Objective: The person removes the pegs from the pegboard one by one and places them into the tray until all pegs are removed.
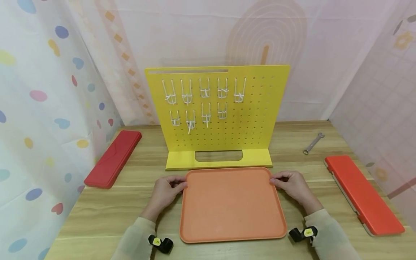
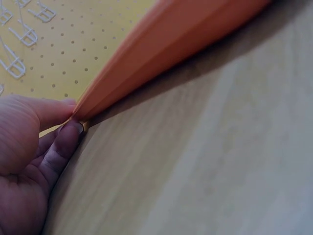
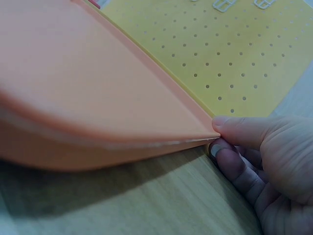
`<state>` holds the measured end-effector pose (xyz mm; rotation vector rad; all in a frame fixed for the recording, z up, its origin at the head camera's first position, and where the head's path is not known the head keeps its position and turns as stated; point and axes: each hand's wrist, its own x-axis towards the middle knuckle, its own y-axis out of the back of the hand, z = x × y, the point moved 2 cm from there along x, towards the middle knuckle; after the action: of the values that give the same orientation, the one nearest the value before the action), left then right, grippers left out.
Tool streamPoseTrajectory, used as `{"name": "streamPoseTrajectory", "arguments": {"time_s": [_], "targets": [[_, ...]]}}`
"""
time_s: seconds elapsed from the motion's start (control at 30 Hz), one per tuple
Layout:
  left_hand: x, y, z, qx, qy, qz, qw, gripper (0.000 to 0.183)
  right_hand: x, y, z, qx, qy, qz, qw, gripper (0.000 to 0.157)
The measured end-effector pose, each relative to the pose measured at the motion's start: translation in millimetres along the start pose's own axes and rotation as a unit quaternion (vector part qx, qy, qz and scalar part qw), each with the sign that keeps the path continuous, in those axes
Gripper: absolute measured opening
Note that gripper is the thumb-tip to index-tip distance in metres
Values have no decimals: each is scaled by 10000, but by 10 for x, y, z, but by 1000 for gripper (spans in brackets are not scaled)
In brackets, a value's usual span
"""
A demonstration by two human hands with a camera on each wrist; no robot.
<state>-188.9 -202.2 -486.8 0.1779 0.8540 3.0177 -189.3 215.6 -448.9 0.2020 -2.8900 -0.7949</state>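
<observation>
One case [image 1: 113, 159] lies left of the board [image 1: 234, 126]. Before the board, the left hand [image 1: 165, 191] pinches the tray [image 1: 232, 206] by one rim, the right hand [image 1: 295, 186] by the other; placing looks nearly done, letting go remains. A wrench [image 1: 313, 143] lies right of the board.

My sleeves [image 1: 134, 238] are pale cream. Each has a black camera [image 1: 167, 246] with a yellow sticker [image 1: 157, 241].

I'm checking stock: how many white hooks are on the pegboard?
9 white hooks on the pegboard: five in the upper row, four in the lower row. Its back is hidden.
</observation>
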Motion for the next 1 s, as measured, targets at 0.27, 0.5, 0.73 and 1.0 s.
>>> {"name": "streamPoseTrajectory", "arguments": {"time_s": [0.27, 0.5, 0.73, 1.0], "targets": [[11, 208, 111, -104, 101, -83, 9999, 20, 15, -60, 149, 319, -27, -118, 9994, 13], [263, 652, 520, 46, -347, 268, 9990, 28, 85, -63, 405, 286, -70, -128, 9995, 17], [597, 1000, 966, -91, -1069, 1194, 9870, 26, 95, -56, 409, 241, -106, -88, 9996, 20], [934, 1152, 1308, -275, -1092, 1547, 9815, 33, 92, -27, 383, 127, -75, -48, 9999, 21]]}}
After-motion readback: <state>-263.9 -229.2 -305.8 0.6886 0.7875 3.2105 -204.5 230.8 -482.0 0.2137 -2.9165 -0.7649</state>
